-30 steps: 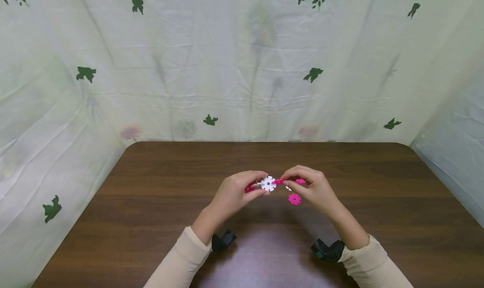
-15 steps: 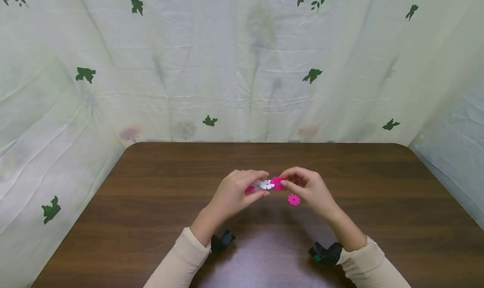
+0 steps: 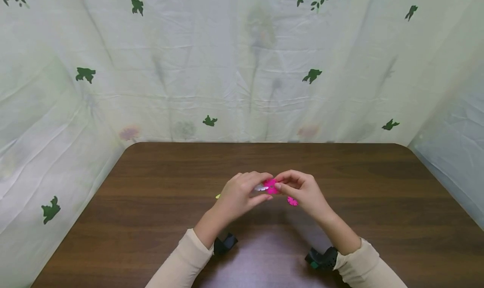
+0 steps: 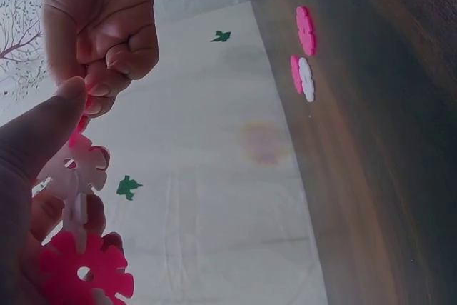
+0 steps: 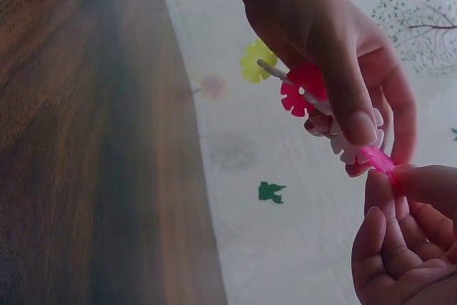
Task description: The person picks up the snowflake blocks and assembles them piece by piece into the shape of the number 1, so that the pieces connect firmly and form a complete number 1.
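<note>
My left hand (image 3: pixel 239 194) grips a chain of interlocking snowflake discs between thumb and fingers, held above the table. In the right wrist view the chain has a yellow disc (image 5: pixel 255 62), a pink disc (image 5: pixel 296 94) and a white disc (image 5: pixel 345 146) near the thumb, with thin edge-on white pieces joining them. At its right end my right hand (image 3: pixel 304 193) pinches another pink disc (image 3: pixel 269 187) between thumb and forefinger. This disc meets the white one's edge. Fingers of both hands hide part of the chain.
A loose pink disc (image 3: pixel 293 201) lies on the brown table (image 3: pixel 170 220) just below my right hand. The left wrist view shows a pink disc (image 4: pixel 305 30) and a white disc (image 4: pixel 307 78) against another pink one. A patterned curtain (image 3: pixel 242 69) hangs behind the table.
My right hand has moved slightly left with the pink disc, closer to the left fingers. The chain has turned, and a bit of its yellow disc now shows left of my left hand.
</note>
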Demonstrator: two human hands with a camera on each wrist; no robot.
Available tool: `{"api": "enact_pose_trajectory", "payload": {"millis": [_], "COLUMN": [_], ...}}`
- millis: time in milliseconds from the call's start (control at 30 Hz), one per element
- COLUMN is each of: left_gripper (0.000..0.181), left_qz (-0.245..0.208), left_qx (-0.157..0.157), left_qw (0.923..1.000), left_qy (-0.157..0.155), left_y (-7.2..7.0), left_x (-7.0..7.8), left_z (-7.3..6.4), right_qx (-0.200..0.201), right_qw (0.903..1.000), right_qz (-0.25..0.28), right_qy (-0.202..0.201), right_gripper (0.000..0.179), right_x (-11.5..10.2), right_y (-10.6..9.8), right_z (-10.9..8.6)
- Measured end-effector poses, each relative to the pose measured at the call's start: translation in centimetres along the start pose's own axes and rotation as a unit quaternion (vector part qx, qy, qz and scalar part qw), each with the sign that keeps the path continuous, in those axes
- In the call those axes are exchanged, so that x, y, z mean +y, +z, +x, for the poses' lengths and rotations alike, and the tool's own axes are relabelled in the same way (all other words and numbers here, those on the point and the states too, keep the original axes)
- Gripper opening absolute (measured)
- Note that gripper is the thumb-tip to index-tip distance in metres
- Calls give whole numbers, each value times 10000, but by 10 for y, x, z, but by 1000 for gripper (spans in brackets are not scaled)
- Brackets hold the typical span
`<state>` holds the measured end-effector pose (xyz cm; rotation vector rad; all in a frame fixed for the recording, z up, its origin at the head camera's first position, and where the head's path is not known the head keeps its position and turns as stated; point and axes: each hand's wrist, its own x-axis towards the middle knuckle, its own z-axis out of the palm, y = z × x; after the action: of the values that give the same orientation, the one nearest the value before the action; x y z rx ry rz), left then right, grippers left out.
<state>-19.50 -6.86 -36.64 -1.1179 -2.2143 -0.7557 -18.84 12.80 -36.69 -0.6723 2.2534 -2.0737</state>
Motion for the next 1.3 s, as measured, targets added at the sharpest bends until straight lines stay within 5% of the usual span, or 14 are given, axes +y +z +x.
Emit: {"api": "enact_pose_trajectory", "payload": {"millis": [167,467,767,933,1300], "left_gripper": [35,32,34,34,37], "left_qz": [1,-39,-105,-136,-227], "left_qx": [80,135,245,315,353], "left_qw": [10000,9999,9996,9993,9984], "left_qy": [7,-31,-118,-170,-368], "left_y": [0,-3,-8,-10,-11], "left_x": [-1,-3,-6,-6,-7], "left_z": [0,2,2,1,0], "right_qx": [37,162,199,202,-72], "right_qw": [10000,9970,9872,9805,9813], "right_qz": [1,-266,-1379,-1869,-1893], "right_qy": [37,-703,-773,-579,-341], "right_gripper": [17,29,46,50,52], "right_x": [-2,-6,-26,-5,45], "right_y": [2,-6,-16,-29,-44], "right_z": [-1,-1,-7,-10,-13]}}
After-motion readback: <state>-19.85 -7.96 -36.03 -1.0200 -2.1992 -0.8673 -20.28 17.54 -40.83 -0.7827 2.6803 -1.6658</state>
